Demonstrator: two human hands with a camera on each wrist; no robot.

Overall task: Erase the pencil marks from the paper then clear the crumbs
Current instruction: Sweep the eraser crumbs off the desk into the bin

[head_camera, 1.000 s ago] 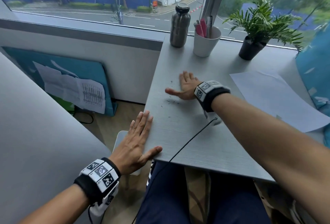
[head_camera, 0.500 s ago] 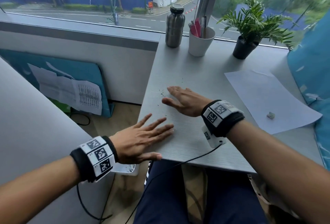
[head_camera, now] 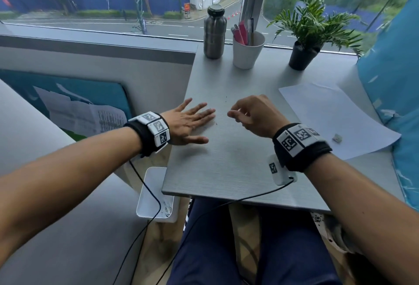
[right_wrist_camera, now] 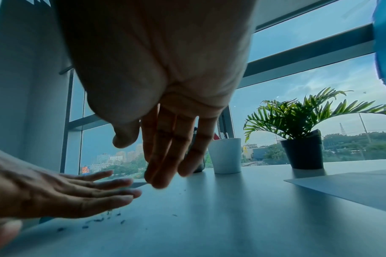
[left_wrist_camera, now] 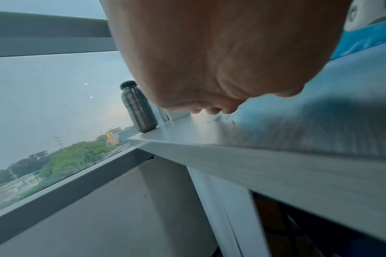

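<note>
Black wristbands [head_camera: 301, 148] with white coded tags, black cables, navy trousers.

Bottle [head_camera: 214, 32], cup [head_camera: 248, 51] and potted plant [head_camera: 305, 54] stand left to right along the table's [head_camera: 226, 166] far edge; paper [head_camera: 335, 121] lies right, eraser [head_camera: 337, 137] on it, crumbs [right_wrist_camera: 103, 220] left.

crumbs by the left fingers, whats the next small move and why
Probably sweep the left hand, lying flat on the desk, leftward to push the crumbs off the edge toward the white bin below. Dark crumbs remain beside its fingertips; the right hand hovers empty.
</note>
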